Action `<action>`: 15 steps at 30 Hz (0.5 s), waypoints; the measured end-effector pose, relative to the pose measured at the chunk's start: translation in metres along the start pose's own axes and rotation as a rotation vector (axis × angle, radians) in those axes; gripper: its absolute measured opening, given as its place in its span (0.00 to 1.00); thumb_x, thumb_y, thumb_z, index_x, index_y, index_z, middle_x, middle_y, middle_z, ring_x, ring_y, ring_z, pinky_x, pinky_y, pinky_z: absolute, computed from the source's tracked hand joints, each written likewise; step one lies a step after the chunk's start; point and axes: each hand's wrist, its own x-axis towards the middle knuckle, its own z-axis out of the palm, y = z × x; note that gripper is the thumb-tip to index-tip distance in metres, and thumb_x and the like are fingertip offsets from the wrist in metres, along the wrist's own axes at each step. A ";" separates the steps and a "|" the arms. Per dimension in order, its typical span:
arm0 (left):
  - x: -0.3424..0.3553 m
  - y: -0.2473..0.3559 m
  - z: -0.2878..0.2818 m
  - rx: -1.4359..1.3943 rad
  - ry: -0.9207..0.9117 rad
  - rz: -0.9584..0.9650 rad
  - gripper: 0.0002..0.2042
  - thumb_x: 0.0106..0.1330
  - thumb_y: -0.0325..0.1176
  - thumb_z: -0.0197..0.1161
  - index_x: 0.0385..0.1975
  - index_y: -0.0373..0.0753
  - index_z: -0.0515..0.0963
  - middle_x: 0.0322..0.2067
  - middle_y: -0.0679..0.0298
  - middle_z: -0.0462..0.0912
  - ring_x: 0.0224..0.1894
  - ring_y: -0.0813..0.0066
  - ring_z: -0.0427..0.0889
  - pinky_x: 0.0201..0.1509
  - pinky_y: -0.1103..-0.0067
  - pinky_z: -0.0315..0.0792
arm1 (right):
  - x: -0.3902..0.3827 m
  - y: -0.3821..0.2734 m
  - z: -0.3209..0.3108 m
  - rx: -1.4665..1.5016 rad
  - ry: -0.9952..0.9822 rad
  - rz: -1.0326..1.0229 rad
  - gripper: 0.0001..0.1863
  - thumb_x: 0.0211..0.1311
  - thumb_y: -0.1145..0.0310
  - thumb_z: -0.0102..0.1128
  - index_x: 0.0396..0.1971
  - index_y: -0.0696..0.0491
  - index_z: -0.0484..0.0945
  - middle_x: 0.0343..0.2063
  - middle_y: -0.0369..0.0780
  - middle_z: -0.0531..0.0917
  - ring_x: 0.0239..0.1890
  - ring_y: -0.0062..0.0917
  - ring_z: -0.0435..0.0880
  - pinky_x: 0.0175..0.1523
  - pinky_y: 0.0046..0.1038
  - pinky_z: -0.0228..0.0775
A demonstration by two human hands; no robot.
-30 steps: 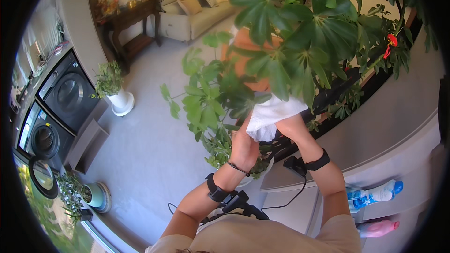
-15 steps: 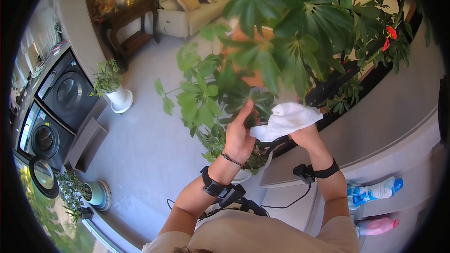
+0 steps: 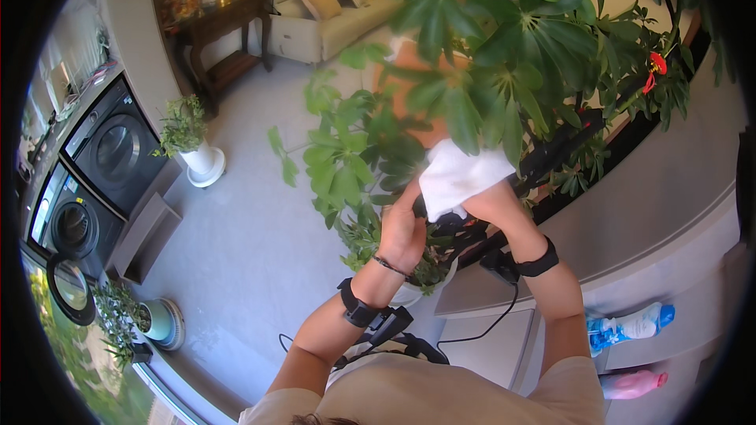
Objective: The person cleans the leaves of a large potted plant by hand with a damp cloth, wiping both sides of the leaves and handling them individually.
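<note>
My right hand (image 3: 490,202) grips a white cloth (image 3: 465,173), which covers most of its fingers and hangs among the leaves of a large plant (image 3: 532,39). Just left of the cloth, my left hand (image 3: 402,232) is raised with fingers curled at the lower foliage (image 3: 331,159); what it holds is hidden. An orange object (image 3: 409,71) shows blurred behind the leaves. Below my hands a low leafy plant (image 3: 361,245) grows in a white pot (image 3: 443,275). Black bands with attached devices and cables are strapped to both forearms.
A dark railing-like edge and grey ledge (image 3: 630,220) curve along the right. Blue (image 3: 630,329) and pink (image 3: 634,384) bottles stand lower right. At left are stacked washing machines (image 3: 106,157) and potted plants (image 3: 193,157). A sofa (image 3: 311,31) and wooden table (image 3: 224,8) are at the back.
The cloth went right and down, then back left and up with my right hand. My left hand's thumb, raised half a second ago, is now partly behind the cloth. The leaves shifted slightly.
</note>
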 end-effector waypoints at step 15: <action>-0.004 0.006 0.005 0.110 -0.001 0.013 0.09 0.56 0.35 0.60 0.35 0.42 0.74 0.35 0.72 0.76 0.41 0.81 0.72 0.49 0.80 0.60 | -0.001 0.018 0.002 0.077 -0.017 0.160 0.11 0.48 0.72 0.59 0.32 0.59 0.74 0.28 0.40 0.78 0.30 0.24 0.75 0.36 0.24 0.68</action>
